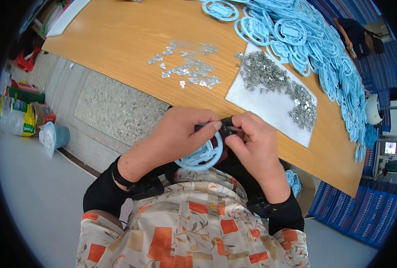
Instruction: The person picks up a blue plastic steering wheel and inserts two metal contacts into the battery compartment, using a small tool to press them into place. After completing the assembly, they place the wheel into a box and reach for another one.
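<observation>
Close to my body, at the table's near edge, my left hand (174, 134) grips a light-blue round plastic frame (199, 160) with its thumb and fingers. My right hand (257, 145) is closed in a pinch beside it, its fingertips around a small dark object (227, 126) whose kind I cannot make out. Both hands' fingertips nearly meet at the frame's upper rim. Small silver metal pieces (189, 69) lie scattered on the tabletop beyond my hands. More small metal pieces (263, 71) are heaped on a white sheet (254, 105) to the right.
A large heap of similar blue plastic frames (305, 42) covers the wooden table's (118, 33) far right. Beneath the right edge stands a cardboard box (306, 194) with blue pieces. A blue bucket (61, 135) sits on the floor at left. Another person (358, 38) is at far right.
</observation>
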A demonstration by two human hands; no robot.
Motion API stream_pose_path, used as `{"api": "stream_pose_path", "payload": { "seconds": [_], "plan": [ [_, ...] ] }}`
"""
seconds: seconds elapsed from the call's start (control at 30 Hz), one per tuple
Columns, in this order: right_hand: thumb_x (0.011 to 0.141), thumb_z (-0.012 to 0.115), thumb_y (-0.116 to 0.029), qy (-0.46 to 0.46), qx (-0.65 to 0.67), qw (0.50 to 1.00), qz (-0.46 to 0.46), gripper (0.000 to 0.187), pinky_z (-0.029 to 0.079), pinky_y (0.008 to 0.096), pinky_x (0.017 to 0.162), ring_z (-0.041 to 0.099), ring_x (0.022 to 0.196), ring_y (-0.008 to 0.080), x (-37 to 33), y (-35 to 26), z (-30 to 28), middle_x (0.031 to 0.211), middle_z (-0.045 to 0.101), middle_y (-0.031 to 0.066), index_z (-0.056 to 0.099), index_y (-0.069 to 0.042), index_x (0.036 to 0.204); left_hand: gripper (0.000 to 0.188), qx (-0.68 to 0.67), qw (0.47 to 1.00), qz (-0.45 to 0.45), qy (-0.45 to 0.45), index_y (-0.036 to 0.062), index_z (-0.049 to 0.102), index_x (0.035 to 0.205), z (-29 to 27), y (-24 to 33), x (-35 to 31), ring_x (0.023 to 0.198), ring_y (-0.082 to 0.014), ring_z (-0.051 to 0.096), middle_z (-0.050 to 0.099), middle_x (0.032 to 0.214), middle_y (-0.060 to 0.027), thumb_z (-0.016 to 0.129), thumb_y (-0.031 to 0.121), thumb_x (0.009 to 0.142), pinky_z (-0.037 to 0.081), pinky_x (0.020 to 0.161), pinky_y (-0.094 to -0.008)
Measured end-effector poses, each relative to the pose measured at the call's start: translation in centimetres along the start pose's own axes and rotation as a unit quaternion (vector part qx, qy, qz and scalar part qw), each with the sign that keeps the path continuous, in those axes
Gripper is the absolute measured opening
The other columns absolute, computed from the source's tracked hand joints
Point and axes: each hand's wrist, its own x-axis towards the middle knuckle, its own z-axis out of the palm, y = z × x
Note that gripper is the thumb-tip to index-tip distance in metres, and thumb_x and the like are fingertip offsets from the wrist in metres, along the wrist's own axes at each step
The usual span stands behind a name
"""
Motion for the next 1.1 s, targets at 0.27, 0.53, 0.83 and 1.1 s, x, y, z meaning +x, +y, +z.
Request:
{"api": "stream_pose_path", "payload": {
  "seconds": [0.27,0.53,0.83,1.1],
  "plan": [
    [0.086,0.067,-0.002,0.021,0.320,0.929,0.183,0.012,0.047,0.0200,0.066,0.056,0.074,0.0029,-0.2,1.6,-1.9,0.078,0.058,-0.0036,0.064,0.001,0.097,0.015,0.100,0.993,0.061,0.004,0.0044,0.069,0.102,2.1,2.1,2.8,0.067,-0.0206,0.065,0.066,0.075,-0.0111,0.063,0.016,0.096,0.050,0.063,-0.0319],
    [0.076,0.067,0.000,0.051,0.130,0.984,0.114,0.019,0.044,0.0267,0.057,0.053,0.063,0.0099,-0.6,2.9,-3.6,0.077,0.055,0.0048,0.063,0.002,0.094,0.015,0.044,0.995,0.091,-0.001,0.0063,0.067,0.099,3.1,1.0,4.2,0.061,-0.0229,0.061,0.063,0.069,-0.0109,0.064,0.020,0.095,0.049,0.058,-0.0361],
    [0.079,0.066,0.000,-0.033,0.195,0.960,0.198,0.015,0.041,0.0217,0.059,0.050,0.065,0.0043,0.0,3.4,-5.0,0.073,0.057,-0.0025,0.064,0.001,0.093,0.013,0.151,0.984,0.079,-0.058,0.0035,0.066,0.097,2.7,2.6,4.8,0.070,-0.0169,0.071,0.069,0.075,-0.0077,0.063,0.016,0.097,0.051,0.061,-0.0302],
    [0.084,0.064,0.001,-0.042,0.337,0.907,0.249,0.009,0.037,0.0165,0.060,0.048,0.069,-0.0011,-1.0,5.0,-4.7,0.080,0.058,-0.0078,0.065,-0.002,0.093,0.018,0.072,0.994,-0.007,-0.081,0.0009,0.064,0.107,2.6,2.6,5.1,0.083,-0.0081,0.065,0.070,0.087,-0.0032,0.056,0.015,0.100,0.051,0.074,-0.0256]
  ]
}}
